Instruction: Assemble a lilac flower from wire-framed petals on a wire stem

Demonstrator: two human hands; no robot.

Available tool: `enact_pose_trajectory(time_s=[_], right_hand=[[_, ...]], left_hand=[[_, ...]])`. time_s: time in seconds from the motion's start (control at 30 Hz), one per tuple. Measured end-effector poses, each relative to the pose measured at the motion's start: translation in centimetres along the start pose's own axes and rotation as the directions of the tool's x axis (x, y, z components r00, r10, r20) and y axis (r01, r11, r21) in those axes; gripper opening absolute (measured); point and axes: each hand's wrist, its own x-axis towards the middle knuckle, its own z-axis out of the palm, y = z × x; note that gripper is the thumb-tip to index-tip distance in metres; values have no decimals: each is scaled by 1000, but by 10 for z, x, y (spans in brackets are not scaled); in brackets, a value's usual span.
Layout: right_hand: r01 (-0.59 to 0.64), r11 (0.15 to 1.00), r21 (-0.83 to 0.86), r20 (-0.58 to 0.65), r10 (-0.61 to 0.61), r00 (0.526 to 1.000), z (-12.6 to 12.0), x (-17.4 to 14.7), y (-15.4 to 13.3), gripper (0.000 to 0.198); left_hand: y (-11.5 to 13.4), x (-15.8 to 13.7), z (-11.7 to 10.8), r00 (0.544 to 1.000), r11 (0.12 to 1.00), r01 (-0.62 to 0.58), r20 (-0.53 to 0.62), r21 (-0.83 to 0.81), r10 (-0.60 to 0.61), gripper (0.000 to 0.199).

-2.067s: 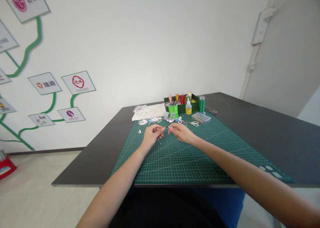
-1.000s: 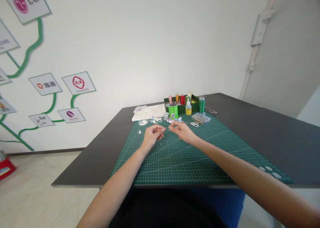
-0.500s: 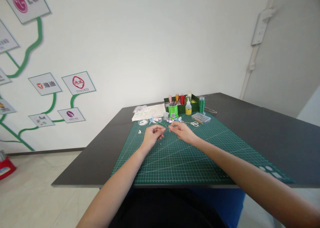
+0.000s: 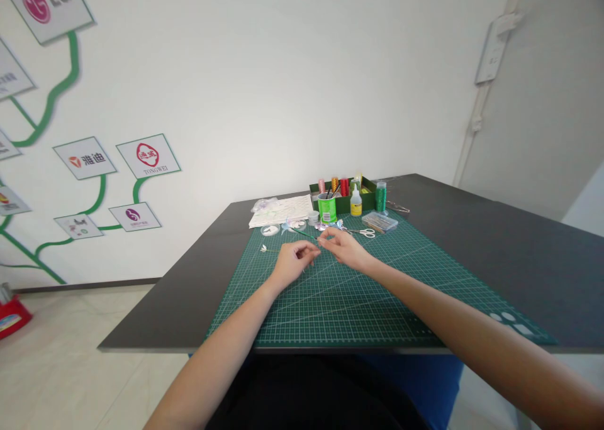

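My right hand (image 4: 343, 248) is closed in a pinch at the end of a thin green flower stem (image 4: 304, 234). The stem points left and carries a pale blue flower (image 4: 285, 227) at its far end. Just below and to the left, my left hand (image 4: 295, 259) has its fingers curled together near the right fingertips. Whatever lies between the left fingers is too small to make out. A small white flower on a thin stem (image 4: 263, 248) rests on the green cutting mat (image 4: 340, 310), left of my left hand.
Behind the hands stand a bright green can (image 4: 326, 210), a glue bottle (image 4: 355, 203) and a green box (image 4: 368, 200) holding thread spools. Scissors (image 4: 367, 232) and a clear plastic case (image 4: 380, 222) lie right of them. White sheets (image 4: 283, 211) and a small dish (image 4: 270, 231) are at back left.
My left hand has moved slightly down and to the right, its fingertips now below the right fingertips. The right hand stays nearly still with the stem.
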Motion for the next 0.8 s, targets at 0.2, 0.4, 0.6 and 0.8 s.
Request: enact_pose_trajectory(time_s=[0.2,0.4,0.6,0.8], right_hand=[[19,999,48,0,-19,1000,0,0,0,33],[32,996,79,-15,-31,999,0,0,3,36],[31,992,119,-14,-30,999,0,2,6,38],[37,992,120,-28,-34,999,0,2,7,41]], left_hand=[[1,2,-1,999,995,41,-13,-95,-42,27],[1,4,-1,997,985,75,-16,-158,-79,32],[1,5,-3,995,972,95,-11,-215,-99,36],[2,5,-4,993,965,106,-20,-240,-114,37]])
